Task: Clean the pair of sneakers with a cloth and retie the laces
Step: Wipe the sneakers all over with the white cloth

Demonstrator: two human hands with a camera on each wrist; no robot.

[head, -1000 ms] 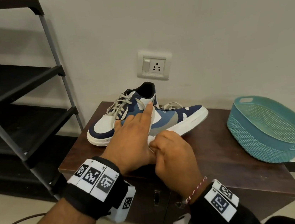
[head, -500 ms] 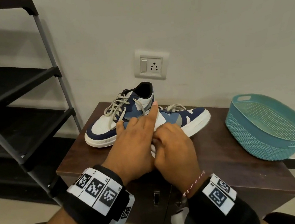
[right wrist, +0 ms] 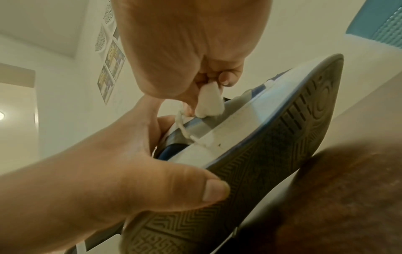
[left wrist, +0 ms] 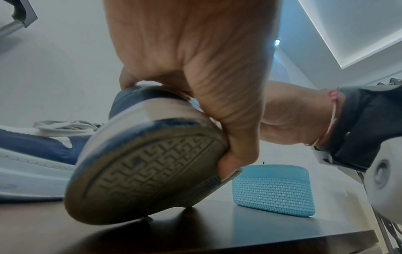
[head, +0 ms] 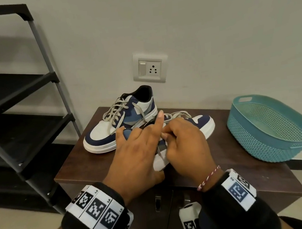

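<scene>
Two blue, white and grey sneakers stand on a dark wooden cabinet (head: 87, 160). The far sneaker (head: 110, 130) rests flat with its laces loose. My left hand (head: 137, 150) grips the heel of the near sneaker (head: 204, 125), thumb under the sole (left wrist: 141, 180), index finger pointing out. That heel is tilted up off the cabinet. My right hand (head: 184, 142) pinches a small white cloth (right wrist: 208, 101) against the shoe's grey side panel. A loose lace (right wrist: 185, 130) hangs beside it.
A teal mesh basket (head: 273, 127) sits at the cabinet's right end. A black shoe rack (head: 13, 112) stands to the left. A wall socket (head: 149, 68) is behind the shoes. The cabinet's front edge lies just under my wrists.
The near sneaker's toe has swung slightly to the right. My right hand has shifted a little up along its side. The left hand keeps its hold on the heel.
</scene>
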